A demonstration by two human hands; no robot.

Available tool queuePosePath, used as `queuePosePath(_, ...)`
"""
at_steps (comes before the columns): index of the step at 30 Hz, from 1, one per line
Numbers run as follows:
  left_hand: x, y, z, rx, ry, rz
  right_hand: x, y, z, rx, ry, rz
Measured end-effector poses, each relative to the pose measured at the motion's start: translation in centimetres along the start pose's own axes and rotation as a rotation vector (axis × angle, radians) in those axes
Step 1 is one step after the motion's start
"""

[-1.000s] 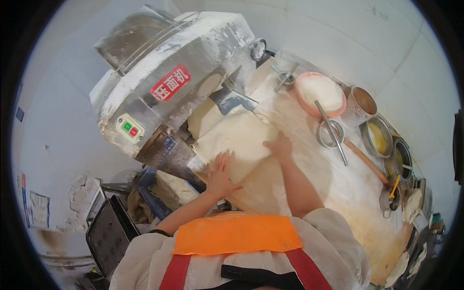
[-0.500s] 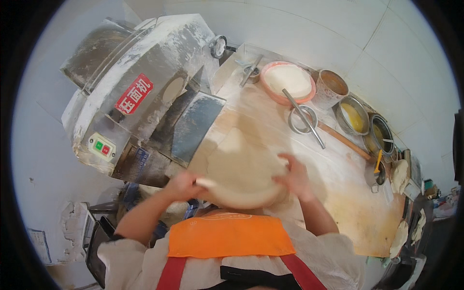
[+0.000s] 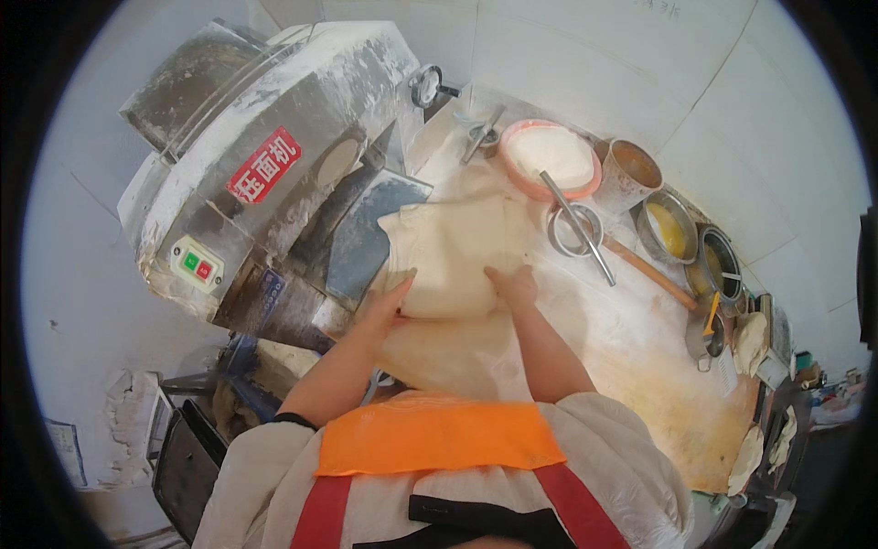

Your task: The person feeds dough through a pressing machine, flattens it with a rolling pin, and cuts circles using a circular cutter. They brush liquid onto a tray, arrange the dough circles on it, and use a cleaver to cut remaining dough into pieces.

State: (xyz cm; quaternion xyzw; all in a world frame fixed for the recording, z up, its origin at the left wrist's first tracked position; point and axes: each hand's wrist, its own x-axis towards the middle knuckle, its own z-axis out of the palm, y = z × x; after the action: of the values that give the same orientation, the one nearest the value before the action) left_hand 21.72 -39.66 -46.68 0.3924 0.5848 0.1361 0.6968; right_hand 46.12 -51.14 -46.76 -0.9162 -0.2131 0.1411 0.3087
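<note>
A pale sheet of dough [image 3: 453,256], smooth and folded into a rough rectangle, lies on the floured wooden worktop in front of me. Its far left corner reaches the edge of a dough-rolling machine's blue-grey metal plate [image 3: 375,224]. My left hand [image 3: 391,297] grips the near left corner, thumb on top and the other fingers mostly hidden. At the near right corner, my right hand [image 3: 514,285] pinches the dough the same way, with its fingertips partly out of sight.
The floury dough-rolling machine [image 3: 293,137] stands at the left. Behind the dough are a pink basin of flour [image 3: 552,157], a metal ring cutter [image 3: 574,229], a steel rod [image 3: 590,240] and a wooden rolling pin [image 3: 649,274]. Several pots, including a steel bowl of yellow liquid [image 3: 668,229], line the right wall.
The dough sheet has moved away from my body and now lies folded, with straighter sides. Both hands have moved forward and closer together along with it.
</note>
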Motion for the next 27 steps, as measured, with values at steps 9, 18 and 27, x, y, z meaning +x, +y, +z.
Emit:
queuePosePath(9,0.2,-2.4,1.4,-0.271,-0.085,-0.028,-11.8,6.1,-4.4,0.366,-0.331,-0.106)
queuePosePath(18,-15.6,16.1,2.0,-0.212,-0.460,0.359,-10.2,-4.2,-17.7,1.056,-0.424,-0.176)
queuePosePath(27,-31.8,45.3,-14.6,-0.127,0.011,1.447,-9.7,-39.4,-23.5,1.368,-0.663,-0.892)
